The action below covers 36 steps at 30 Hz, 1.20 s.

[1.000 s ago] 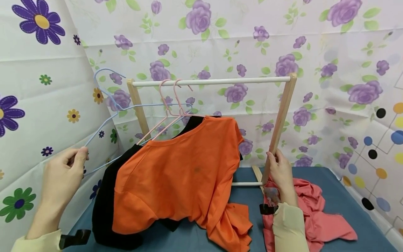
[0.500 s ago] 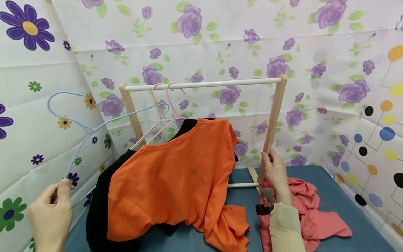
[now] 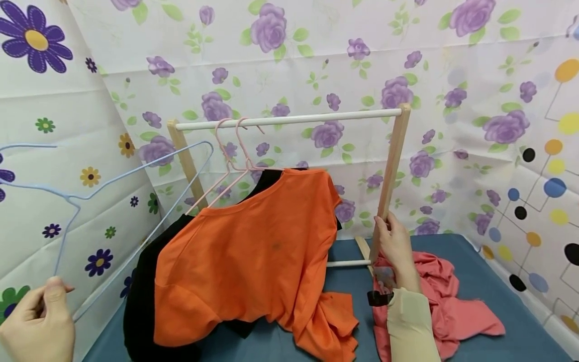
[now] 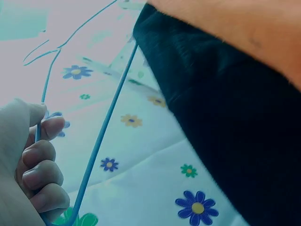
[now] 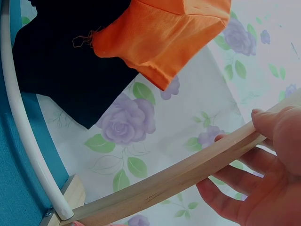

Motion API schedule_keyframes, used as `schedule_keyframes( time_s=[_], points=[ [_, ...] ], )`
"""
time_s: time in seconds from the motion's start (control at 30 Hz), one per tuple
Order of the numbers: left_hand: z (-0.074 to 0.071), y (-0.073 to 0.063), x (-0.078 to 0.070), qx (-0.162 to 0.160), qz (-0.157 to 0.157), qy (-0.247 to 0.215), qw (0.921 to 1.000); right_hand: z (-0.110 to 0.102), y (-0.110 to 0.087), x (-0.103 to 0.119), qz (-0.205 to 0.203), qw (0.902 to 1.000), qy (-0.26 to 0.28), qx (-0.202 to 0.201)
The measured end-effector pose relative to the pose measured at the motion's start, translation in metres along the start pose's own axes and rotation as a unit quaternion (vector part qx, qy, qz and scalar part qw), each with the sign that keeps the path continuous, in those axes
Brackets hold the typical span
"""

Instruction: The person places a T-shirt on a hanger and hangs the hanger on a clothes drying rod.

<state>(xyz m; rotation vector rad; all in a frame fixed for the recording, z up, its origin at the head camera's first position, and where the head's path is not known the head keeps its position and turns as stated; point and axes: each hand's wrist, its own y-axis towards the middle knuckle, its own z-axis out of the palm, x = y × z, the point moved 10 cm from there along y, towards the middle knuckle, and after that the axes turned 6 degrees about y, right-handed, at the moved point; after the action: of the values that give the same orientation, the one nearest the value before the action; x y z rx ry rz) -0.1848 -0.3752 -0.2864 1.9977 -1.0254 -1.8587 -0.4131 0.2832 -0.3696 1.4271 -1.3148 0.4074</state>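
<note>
My left hand (image 3: 42, 322) grips a light blue clothes hanger (image 3: 131, 176) by one side, with no garment on it. The hanger is tilted, its hook at the far left in the head view. My right hand (image 3: 395, 246) holds the right wooden post (image 3: 391, 171) of a small clothes rack, thumb on one side and fingers round the other in the right wrist view. From the rack's white rail (image 3: 289, 119) hang two pink hangers (image 3: 237, 151). They carry an orange shirt (image 3: 253, 261) in front and a black garment (image 3: 145, 301) behind it, mostly hidden.
A crumpled pink garment (image 3: 457, 306) lies on the blue table (image 3: 488, 266) right of the rack, partly under my right forearm. White sheets with flowers and dots enclose the table at the back and sides. A lower white rod (image 3: 348, 263) joins the rack's posts.
My left hand has moved left and down with the blue hanger, away from the rack, and the hanger has turned. My right hand stays on the post. The head view has shifted slightly.
</note>
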Motion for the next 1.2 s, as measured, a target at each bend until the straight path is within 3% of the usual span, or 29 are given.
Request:
schedule_keyframes(
  time_s=[0.2,0.37,0.7,0.97,1.2],
  points=[
    [-0.011,0.002,0.008,-0.02,-0.013,-0.025,0.9994,0.003,-0.001,0.001,0.01,0.9997,0.005,0.019],
    [-0.012,0.0,0.004,-0.024,0.004,-0.057,0.9981,0.004,-0.002,0.003,0.01,0.9993,0.003,0.036],
    [0.001,-0.009,-0.022,0.025,0.015,-0.015,0.9994,-0.003,-0.01,0.003,0.023,0.9952,-0.023,0.092],
    [0.021,-0.021,-0.053,0.066,0.079,-0.053,0.9933,-0.016,-0.015,0.013,0.023,0.9929,-0.042,0.109],
    [0.035,-0.036,-0.065,0.104,0.095,-0.048,0.9889,-0.025,-0.023,0.014,0.018,0.9901,-0.069,0.121]
  ],
)
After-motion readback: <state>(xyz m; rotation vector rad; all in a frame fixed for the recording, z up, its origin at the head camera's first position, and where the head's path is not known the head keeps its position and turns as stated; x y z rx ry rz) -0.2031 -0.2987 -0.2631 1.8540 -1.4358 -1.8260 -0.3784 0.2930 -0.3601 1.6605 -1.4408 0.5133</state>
